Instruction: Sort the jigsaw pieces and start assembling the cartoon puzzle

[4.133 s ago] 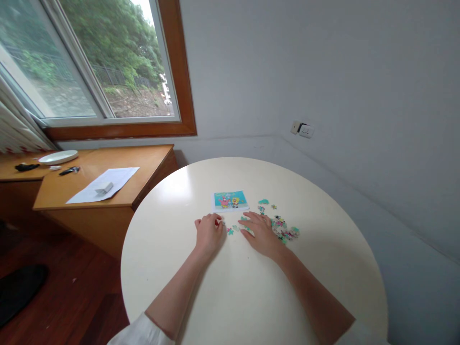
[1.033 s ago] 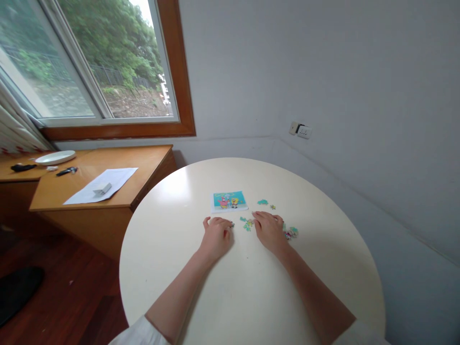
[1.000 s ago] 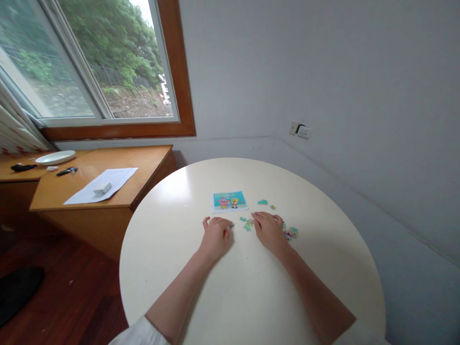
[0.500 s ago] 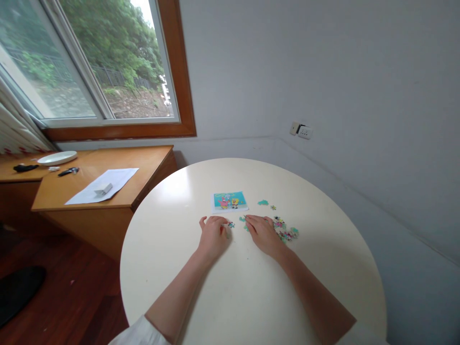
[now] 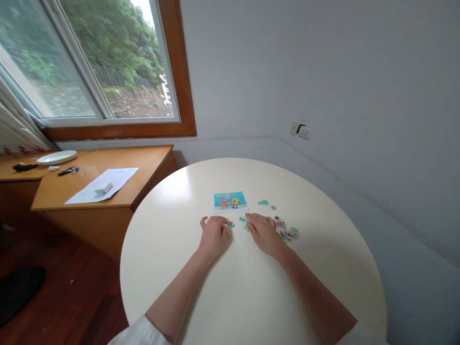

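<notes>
My left hand (image 5: 214, 235) rests on the white round table with its fingers curled inward. A small multicoloured jigsaw piece (image 5: 232, 224) shows at its thumb and index fingertips. To the right, my right hand (image 5: 264, 233) lies palm down, fingers stretched out over the tabletop. Green jigsaw pieces (image 5: 243, 219) show just left of its fingertips. Beyond that hand's far side spreads a pile of mixed jigsaw pieces (image 5: 287, 234), partly hidden by the hand. A cartoon picture card (image 5: 230, 201) in blue, pink and yellow lies flat just beyond both hands.
Behind my right hand lie a green clump of joined pieces (image 5: 263, 202) and a single yellowish piece (image 5: 273, 207). A wooden desk (image 5: 151, 167) at the left holds a paper sheet (image 5: 118, 181), a small white box (image 5: 103, 188) and a white plate (image 5: 57, 157).
The fingers of my right hand have shifted slightly away from me, baring a little more of the green pieces. My left hand stays almost where it was.
</notes>
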`<state>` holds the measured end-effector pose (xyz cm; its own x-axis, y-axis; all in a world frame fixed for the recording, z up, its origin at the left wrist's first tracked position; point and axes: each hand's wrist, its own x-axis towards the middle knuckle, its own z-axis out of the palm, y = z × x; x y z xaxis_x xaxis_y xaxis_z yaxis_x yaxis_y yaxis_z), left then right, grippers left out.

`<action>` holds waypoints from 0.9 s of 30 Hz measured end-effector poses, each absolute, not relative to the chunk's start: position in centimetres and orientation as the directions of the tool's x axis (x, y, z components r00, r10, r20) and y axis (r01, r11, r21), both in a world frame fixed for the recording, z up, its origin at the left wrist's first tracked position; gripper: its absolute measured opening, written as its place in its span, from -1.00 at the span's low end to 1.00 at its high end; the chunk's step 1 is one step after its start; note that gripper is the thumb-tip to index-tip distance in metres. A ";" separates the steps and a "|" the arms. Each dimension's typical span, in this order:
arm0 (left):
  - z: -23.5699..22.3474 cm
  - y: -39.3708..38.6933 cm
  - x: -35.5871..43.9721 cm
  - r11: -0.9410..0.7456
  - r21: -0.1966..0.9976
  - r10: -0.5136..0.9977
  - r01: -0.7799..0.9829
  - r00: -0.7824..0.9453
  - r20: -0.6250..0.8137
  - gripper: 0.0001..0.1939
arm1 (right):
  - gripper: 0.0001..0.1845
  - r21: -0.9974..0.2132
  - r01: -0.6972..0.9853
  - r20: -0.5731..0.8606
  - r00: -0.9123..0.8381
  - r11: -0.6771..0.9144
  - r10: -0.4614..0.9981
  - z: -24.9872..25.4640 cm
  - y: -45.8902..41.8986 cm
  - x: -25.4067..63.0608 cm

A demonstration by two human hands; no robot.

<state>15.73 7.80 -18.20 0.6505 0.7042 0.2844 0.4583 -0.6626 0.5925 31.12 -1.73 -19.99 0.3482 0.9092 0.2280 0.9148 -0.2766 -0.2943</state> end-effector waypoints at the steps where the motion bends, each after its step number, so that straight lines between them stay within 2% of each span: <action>1: -18.2 7.8 15.7 -0.663 0.592 0.704 0.459 0.652 0.282 -0.68 | -0.60 -0.279 0.918 0.225 0.348 -0.282 0.910 -20.0 -1.7 31.1; 6: -18.1 7.8 15.7 -0.668 0.588 0.699 0.456 0.656 0.286 -0.69 | -0.61 -0.219 0.931 0.261 0.344 -0.291 0.902 -20.3 -1.8 31.2; 11: -18.2 7.8 15.7 -0.665 0.590 0.704 0.458 0.647 0.292 -0.71 | -0.60 -0.251 0.911 0.369 0.403 -0.328 0.838 -20.2 -1.7 31.6; 16: -18.5 8.0 15.7 -0.669 0.577 0.707 0.469 0.641 0.299 -0.70 | -0.65 -0.249 0.905 0.345 0.416 -0.345 0.841 -20.0 -1.8 31.6; 23: -18.8 7.8 15.8 -0.707 0.557 0.655 0.435 0.701 0.283 -0.70 | -0.65 -0.255 0.953 0.285 0.234 -0.162 0.930 -19.6 -2.0 29.6; 27: -18.9 7.8 15.8 -0.720 0.539 0.647 0.438 0.705 0.291 -0.70 | -0.66 -0.278 0.949 0.357 0.244 -0.146 0.902 -19.3 -1.9 29.7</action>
<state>15.85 7.83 -18.94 0.7050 0.6468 0.2909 0.4376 -0.7196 0.5391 29.74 -1.95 -19.33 0.2437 0.9016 0.3574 0.9493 -0.1464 -0.2781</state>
